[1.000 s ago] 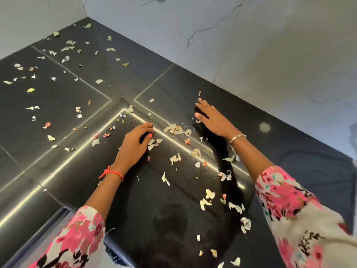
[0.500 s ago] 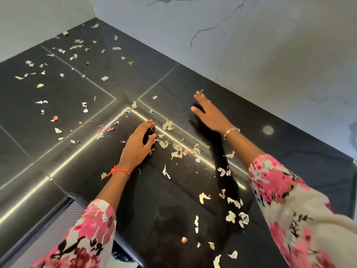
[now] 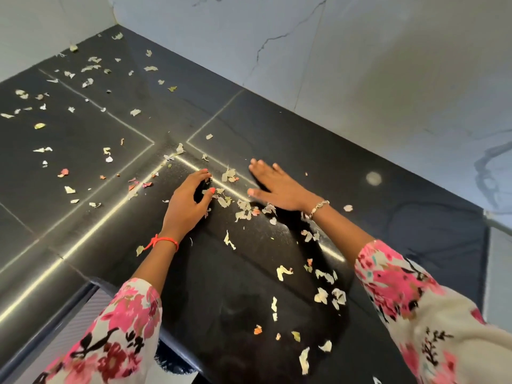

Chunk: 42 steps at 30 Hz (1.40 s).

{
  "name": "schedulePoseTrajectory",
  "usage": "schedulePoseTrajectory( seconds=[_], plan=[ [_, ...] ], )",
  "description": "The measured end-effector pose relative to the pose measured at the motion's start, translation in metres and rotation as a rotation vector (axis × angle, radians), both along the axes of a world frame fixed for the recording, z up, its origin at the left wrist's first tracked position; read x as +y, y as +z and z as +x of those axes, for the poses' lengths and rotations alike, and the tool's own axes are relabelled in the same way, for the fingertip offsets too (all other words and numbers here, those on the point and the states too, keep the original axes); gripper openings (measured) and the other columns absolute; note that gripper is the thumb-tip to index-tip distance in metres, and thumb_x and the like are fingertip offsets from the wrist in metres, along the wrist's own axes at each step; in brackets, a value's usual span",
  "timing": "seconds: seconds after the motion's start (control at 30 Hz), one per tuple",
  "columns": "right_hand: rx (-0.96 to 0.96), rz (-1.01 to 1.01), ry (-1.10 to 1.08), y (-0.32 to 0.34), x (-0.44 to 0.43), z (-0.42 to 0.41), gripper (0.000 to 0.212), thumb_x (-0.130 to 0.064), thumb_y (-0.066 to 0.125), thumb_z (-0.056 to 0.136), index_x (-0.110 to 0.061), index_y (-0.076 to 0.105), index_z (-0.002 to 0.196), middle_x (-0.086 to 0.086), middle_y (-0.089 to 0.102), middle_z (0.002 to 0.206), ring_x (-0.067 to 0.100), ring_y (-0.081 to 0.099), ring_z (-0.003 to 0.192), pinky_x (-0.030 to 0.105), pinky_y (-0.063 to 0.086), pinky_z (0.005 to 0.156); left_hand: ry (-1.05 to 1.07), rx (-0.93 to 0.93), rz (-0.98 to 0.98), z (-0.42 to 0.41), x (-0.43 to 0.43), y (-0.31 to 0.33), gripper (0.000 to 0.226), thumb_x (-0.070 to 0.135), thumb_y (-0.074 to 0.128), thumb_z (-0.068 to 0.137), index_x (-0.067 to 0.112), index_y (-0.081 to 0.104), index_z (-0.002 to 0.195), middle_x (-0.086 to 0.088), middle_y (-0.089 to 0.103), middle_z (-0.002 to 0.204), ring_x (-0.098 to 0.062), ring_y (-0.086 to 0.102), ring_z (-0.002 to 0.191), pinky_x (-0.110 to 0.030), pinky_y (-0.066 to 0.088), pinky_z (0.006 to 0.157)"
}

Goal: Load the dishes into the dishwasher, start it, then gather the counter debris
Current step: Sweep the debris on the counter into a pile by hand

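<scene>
Nearest, floral sleeves point(image 3: 122, 328) frame the dark bench point(image 3: 221, 286), where pale scraps point(image 3: 321, 296) lie loose by its front edge. Further in, the left hand point(image 3: 188, 200) rests cupped on the bench, fingers curved toward the thumb; whether it pinches any scraps I cannot tell. Near it the right hand point(image 3: 277, 187) lies flat, fingers spread, with scraps between the two. More litter the far corner below the marble wall point(image 3: 360, 65).

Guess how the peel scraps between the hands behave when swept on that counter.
Probably very light: the scraps are thin, curled flakes, so they should slide easily on the glossy counter. Likely floppy; some may slip under the flat right hand.
</scene>
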State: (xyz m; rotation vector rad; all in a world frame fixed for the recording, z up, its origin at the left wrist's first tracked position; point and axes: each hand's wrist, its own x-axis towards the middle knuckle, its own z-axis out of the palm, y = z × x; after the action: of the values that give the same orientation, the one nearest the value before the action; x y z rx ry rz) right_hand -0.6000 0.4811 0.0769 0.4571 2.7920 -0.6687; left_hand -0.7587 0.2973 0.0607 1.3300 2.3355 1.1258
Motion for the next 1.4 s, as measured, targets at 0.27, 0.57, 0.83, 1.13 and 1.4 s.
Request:
schedulePoseTrajectory(
  seconds=[0.27, 0.57, 0.83, 1.13, 1.4],
  plan=[
    [0.158, -0.120, -0.520, 0.029, 0.026, 0.093, 0.059, -0.046, 0.027, 0.098, -0.018, 0.014, 0.149, -0.005, -0.001, 0.157, 0.010, -0.004, 0.144, 0.035, -0.006, 0.117, 0.001, -0.036, -0.004, 0.009, -0.007, 0.006, 0.039, 0.023, 0.053, 0.093, 0.010, 0.050, 0.129, -0.003, 0.050, 0.136, -0.016, 0.043, 0.128, -0.029, 0.031, 0.109],
    [0.095, 0.158, -0.482, -0.016, -0.052, 0.120, 0.076, -0.061, 0.018, 0.092, -0.012, 0.003, 0.149, 0.001, -0.002, 0.157, 0.012, -0.006, 0.145, 0.035, -0.006, 0.117, -0.009, 0.019, -0.063, 0.053, -0.055, 0.000, 0.049, 0.023, 0.050, 0.094, 0.012, 0.036, 0.140, -0.002, 0.034, 0.148, -0.014, 0.020, 0.141, -0.034, 0.008, 0.118],
    [0.275, -0.094, -0.394, 0.003, -0.046, 0.086, 0.065, -0.048, 0.026, 0.098, -0.015, 0.004, 0.150, 0.000, -0.004, 0.157, 0.009, -0.007, 0.143, 0.030, -0.003, 0.117, -0.012, 0.108, -0.118, 0.068, -0.066, -0.009, 0.052, 0.030, 0.048, 0.094, 0.010, 0.035, 0.141, -0.003, 0.030, 0.150, -0.014, 0.022, 0.141, -0.031, 0.009, 0.118],
    [-0.010, 0.078, -0.414, -0.004, -0.008, 0.062, 0.078, -0.059, 0.020, 0.094, -0.008, -0.002, 0.149, 0.007, -0.010, 0.157, 0.018, -0.010, 0.144, 0.040, -0.008, 0.117, 0.031, 0.146, -0.135, 0.069, -0.064, -0.007, 0.051, 0.031, 0.049, 0.094, 0.012, 0.037, 0.140, -0.001, 0.033, 0.149, -0.013, 0.025, 0.140, -0.027, 0.009, 0.116],
    [0.268, -0.318, -0.389, 0.033, -0.074, 0.104, 0.056, -0.045, 0.020, 0.100, -0.020, 0.009, 0.149, -0.006, 0.000, 0.156, 0.006, -0.001, 0.142, 0.028, -0.004, 0.115, 0.008, 0.127, -0.123, 0.072, -0.065, -0.005, 0.056, 0.032, 0.051, 0.093, 0.010, 0.033, 0.141, -0.004, 0.031, 0.150, -0.016, 0.023, 0.141, -0.031, 0.009, 0.117]
  ],
)
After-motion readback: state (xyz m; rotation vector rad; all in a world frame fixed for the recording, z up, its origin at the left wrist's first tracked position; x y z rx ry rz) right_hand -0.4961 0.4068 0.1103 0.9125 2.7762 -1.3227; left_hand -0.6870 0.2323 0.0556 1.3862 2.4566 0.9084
